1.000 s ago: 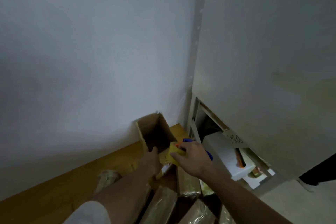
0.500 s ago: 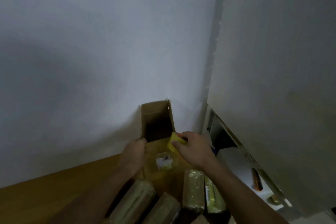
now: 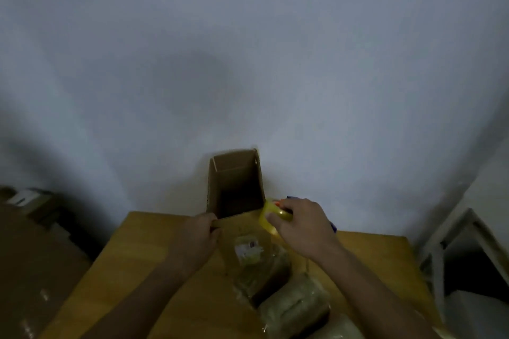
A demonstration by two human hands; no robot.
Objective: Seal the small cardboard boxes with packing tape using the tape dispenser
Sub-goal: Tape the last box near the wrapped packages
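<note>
The small cardboard box lies on my worktop, taping apparently just begun; my left hand grips its edge; my right hand clamps the tape dispenser; wrapped boxes lie nearby.

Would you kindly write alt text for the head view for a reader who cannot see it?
A right hand grips a yellow tape dispenser at the near right corner of an open cardboard box, while the left hand holds a cardboard piece at the box's near left edge. Wrapped packages lie on the wooden table by a white wall.
</note>
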